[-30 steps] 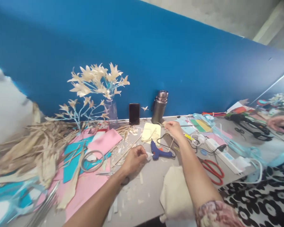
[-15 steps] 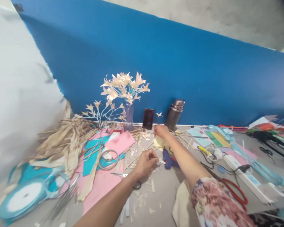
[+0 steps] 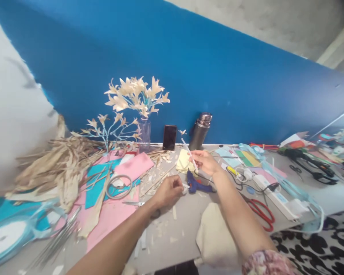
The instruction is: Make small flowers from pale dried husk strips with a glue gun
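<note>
My right hand [image 3: 205,162] is raised above the table, pinched on a thin white stick [image 3: 188,152] that slants up to the left. My left hand [image 3: 168,190] rests low on the grey table [image 3: 186,225] with its fingers curled on a small pale piece I cannot make out, right beside the nozzle of a blue glue gun [image 3: 197,186]. A yellow paper sheet [image 3: 183,162] lies just behind the glue gun. Paper scraps are scattered around my left hand.
A vase of pale paper flowers [image 3: 137,100], a dark phone [image 3: 169,137] and a metal flask [image 3: 200,131] stand against the blue wall. Dried husks [image 3: 57,168], pink and teal sheets and ribbon spools lie left. Red scissors [image 3: 260,212], a power strip [image 3: 271,189] and cables lie right.
My right hand has drawn back from the far edge near the phone and now holds the white stick up. My left hand has stayed by the glue gun. The camera view shifted.
</note>
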`<action>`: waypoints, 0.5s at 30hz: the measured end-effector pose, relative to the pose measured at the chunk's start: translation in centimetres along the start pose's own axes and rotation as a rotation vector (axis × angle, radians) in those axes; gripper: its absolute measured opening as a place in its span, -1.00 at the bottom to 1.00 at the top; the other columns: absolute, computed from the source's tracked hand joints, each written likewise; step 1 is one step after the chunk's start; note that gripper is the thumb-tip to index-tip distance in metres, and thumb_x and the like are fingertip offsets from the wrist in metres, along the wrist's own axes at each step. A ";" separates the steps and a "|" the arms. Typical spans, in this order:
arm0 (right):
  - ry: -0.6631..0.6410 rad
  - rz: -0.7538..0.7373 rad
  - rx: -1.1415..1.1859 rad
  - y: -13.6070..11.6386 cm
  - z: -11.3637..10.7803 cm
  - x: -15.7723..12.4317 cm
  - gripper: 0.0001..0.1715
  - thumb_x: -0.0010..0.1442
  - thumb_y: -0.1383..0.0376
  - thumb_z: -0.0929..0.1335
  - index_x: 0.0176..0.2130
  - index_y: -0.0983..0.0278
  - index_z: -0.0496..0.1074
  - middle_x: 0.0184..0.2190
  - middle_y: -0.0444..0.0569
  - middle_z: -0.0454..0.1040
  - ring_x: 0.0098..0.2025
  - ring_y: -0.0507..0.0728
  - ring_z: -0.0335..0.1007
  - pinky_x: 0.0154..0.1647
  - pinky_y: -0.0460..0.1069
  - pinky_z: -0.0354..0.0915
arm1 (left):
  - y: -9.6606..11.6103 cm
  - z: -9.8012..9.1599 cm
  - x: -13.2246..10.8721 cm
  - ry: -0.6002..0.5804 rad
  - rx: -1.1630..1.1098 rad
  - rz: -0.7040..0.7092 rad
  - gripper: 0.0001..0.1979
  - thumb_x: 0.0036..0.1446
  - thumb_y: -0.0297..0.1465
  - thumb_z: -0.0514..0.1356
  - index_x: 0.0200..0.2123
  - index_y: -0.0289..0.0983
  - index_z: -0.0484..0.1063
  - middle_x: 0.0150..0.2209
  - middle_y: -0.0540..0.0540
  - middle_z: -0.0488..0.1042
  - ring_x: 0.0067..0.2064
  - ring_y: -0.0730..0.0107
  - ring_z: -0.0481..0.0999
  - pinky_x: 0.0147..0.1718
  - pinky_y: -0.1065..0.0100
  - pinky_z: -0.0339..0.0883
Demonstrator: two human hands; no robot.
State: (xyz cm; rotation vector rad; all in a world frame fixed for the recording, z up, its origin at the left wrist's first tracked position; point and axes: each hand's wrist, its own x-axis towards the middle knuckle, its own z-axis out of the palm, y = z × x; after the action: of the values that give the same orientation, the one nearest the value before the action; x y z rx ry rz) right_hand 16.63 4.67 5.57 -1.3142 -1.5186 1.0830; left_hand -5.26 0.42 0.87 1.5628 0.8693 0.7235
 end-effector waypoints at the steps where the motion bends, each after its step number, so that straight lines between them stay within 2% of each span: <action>1: -0.021 0.023 0.184 0.6 0.4 -0.4 -0.53 0.10 0.04 0.46 -0.11 0.30 0.51 -0.35 0.01 0.58 -0.52 -0.01 0.33 -0.52 -0.10 0.24 | 0.0 0.0 0.0 -0.016 0.037 -0.002 -0.98 -0.08 -0.47 0.17 -0.49 -0.27 0.35 -0.56 0.05 0.41 -0.53 0.47 0.36 -0.55 0.46 0.14; 3: -0.052 0.067 0.420 1.7 0.8 -1.0 -0.53 -0.02 0.09 0.55 -0.17 0.29 0.53 -0.39 -0.03 0.58 -0.53 -0.03 0.35 -0.53 -0.12 0.26 | -0.1 0.0 0.0 -0.052 0.088 -0.015 -0.98 -0.07 -0.46 0.17 -0.48 -0.27 0.36 -0.57 0.05 0.43 -0.55 0.47 0.36 -0.57 0.47 0.12; 6: -0.057 0.096 0.487 2.5 0.7 -1.3 -0.60 -0.06 0.17 0.58 -0.24 0.29 0.51 -0.38 -0.02 0.59 -0.49 -0.02 0.41 -0.52 -0.14 0.30 | -0.6 -0.1 0.1 -0.095 0.104 -0.033 -0.96 -0.05 -0.42 0.18 -0.45 -0.26 0.35 -0.55 0.02 0.47 -0.56 0.46 0.38 -0.60 0.47 0.11; 9: -0.046 0.084 0.542 2.5 0.3 -1.4 -0.64 -0.07 0.23 0.58 -0.29 0.30 0.49 -0.35 -0.01 0.60 -0.47 -0.01 0.45 -0.53 -0.16 0.31 | -0.9 0.0 0.3 -0.078 0.104 -0.031 -0.92 -0.02 -0.38 0.21 -0.44 -0.26 0.37 -0.57 0.02 0.46 -0.57 0.45 0.38 -0.60 0.46 0.14; 11: -0.047 0.069 0.528 2.1 0.4 -1.6 -0.66 -0.08 0.25 0.58 -0.33 0.31 0.48 -0.34 -0.03 0.58 -0.47 0.00 0.46 -0.55 -0.17 0.30 | -0.8 0.0 0.4 -0.004 0.082 -0.009 -0.91 -0.04 -0.37 0.23 -0.45 -0.27 0.39 -0.56 0.02 0.45 -0.55 0.45 0.40 -0.56 0.45 0.18; 15: -0.123 0.009 0.449 1.0 1.5 -2.3 -0.69 -0.07 0.24 0.57 -0.34 0.30 0.47 -0.43 -0.09 0.51 -0.44 0.03 0.46 -0.52 -0.13 0.30 | -0.2 -0.3 0.8 0.292 -0.068 0.044 -0.88 -0.09 -0.37 0.27 -0.51 -0.28 0.41 -0.59 0.04 0.40 -0.54 0.49 0.35 -0.53 0.46 0.19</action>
State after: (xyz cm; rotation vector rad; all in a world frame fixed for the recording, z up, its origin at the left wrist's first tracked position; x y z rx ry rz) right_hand 15.69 2.34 4.09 -0.9580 -1.2564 1.4331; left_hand -5.08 1.22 0.73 1.4405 1.0138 1.0199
